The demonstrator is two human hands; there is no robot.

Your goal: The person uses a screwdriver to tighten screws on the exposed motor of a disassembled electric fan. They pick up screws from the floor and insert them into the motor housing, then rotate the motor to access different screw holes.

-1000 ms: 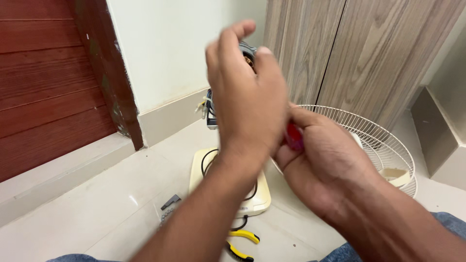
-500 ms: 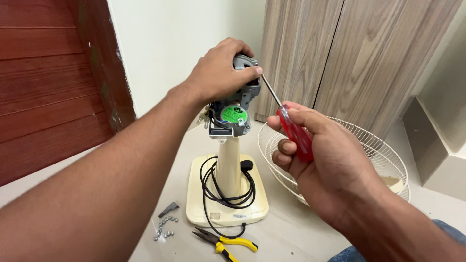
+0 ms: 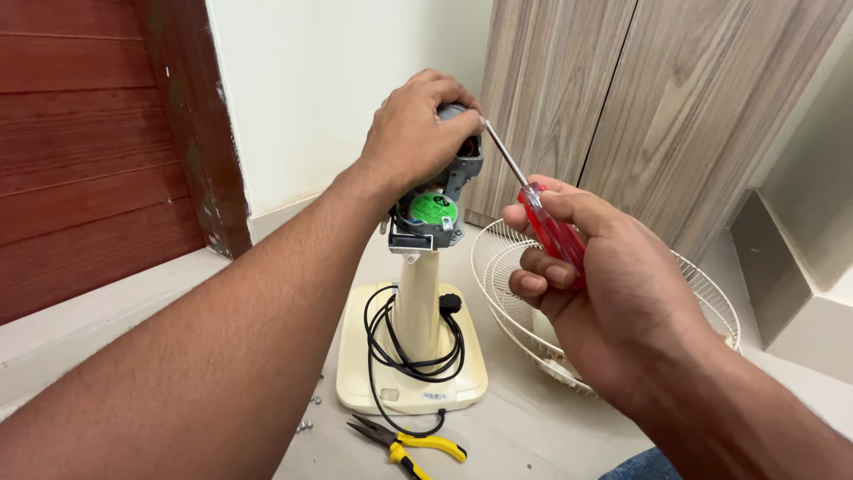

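The motor (image 3: 437,200) is sitting atop the cream stand (image 3: 416,307), the left hand (image 3: 416,133) clenching its top. The right hand (image 3: 591,284) is gripping the red screwdriver (image 3: 544,218), tip meeting the motor just beside the left fingers. A slipping tip could be jabbing those fingers; pliers (image 3: 409,440) are lying below on the floor.

Round green label (image 3: 434,210) on motor housing; small label (image 3: 388,394) on cream base.

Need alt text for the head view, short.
A left hand grips the bare motor on top of a cream fan stand, while the right hand points a red-handled screwdriver at it. Yellow-handled pliers and a wire fan guard lie on the floor nearby.
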